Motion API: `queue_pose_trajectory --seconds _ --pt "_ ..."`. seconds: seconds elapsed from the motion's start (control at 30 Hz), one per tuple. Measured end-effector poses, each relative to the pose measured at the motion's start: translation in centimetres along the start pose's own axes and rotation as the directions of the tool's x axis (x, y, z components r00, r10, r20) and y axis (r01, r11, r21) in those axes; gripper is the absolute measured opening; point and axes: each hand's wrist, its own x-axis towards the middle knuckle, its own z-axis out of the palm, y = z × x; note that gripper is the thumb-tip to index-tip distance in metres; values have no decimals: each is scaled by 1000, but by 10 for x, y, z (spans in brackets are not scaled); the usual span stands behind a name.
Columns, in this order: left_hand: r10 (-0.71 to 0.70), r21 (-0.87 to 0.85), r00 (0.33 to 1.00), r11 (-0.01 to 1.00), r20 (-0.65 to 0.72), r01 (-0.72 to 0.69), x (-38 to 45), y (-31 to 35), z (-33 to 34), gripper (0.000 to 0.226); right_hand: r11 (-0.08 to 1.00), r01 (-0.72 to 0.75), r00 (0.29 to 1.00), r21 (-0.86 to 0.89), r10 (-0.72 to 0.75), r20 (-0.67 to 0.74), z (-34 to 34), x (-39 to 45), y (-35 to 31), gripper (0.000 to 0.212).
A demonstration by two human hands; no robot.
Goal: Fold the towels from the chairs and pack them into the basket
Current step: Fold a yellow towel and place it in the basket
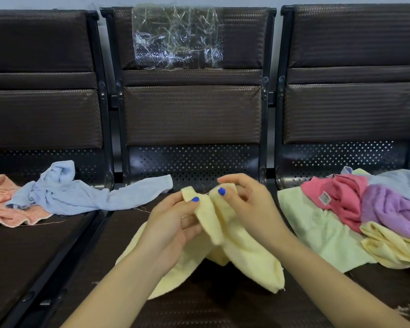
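The yellow towel (234,247) is held above the middle seat (199,311), near its back edge. Both hands pinch its top edge: the left hand (173,223) has one corner between thumb and fingers, and the right hand (246,204) grips the neighbouring corner, so the two pinches sit almost touching. From those grips the cloth hangs down and toward the seat's front edge, its long axis running away from the hands in two loose lobes, one to the lower left and one to the lower right. The lower part seems to rest on the seat.

The next move likely turns on that closeness: the hands probably need to draw apart along the top edge, left toward the left chair and right toward the right, to spread the towel before folding. Neither hand is nearer; they share the edge evenly.

Room is fair. The middle seat's front half is bare dark padding. On the left, the tail of a blue towel (81,195) crosses onto the middle seat's back left corner, with a pink towel (7,204) beyond it. On the right seat lies a pile (365,209) of green, pink, purple and yellow towels, its green edge just beside the right forearm, which could snag. No basket is visible.
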Motion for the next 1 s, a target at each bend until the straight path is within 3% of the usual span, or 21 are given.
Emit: queue_pose_trajectory --seconds 0.2,0.27,0.37,0.43,0.57,0.67,0.73,0.8,0.87,1.0 --pt "-66 -311 998 948 20 69 9 0 6 26 994 34 993 -107 -21 120 18 -7 -1 16" --pt "-75 -343 997 936 17 76 8 3 5 32 998 22 987 -57 -13 161 17 -5 -4 16" --pt "-86 -403 993 914 -80 46 7 7 5 64 997 7 981 77 -22 194 14 1 -6 15" --pt "-76 -438 988 899 -132 11 8 9 3 73 976 -39 981 214 -4 196 14 4 -6 15" --pt "-104 -477 988 878 -113 38 17 10 -4 44 905 -142 960 402 27 277 16 8 -10 18" --pt "-140 -532 988 842 -65 84 20 11 -7 32 935 -113 954 335 8 300 18 9 -6 35" --pt "-141 -544 989 834 -46 94 20 11 -6 30 944 -96 973 316 22 230 17 10 -4 27" --pt "-106 -515 994 854 -25 79 21 10 -2 30 916 -123 984 381 62 169 13 12 -3 16" --pt "-50 -379 998 925 -31 34 21 9 -1 32 879 -177 980 443 114 165 8 14 -2 14" --pt "95 131 992 988 -83 -84 24 6 -10 24 903 -233 970 360 188 156 0 16 -1 16"
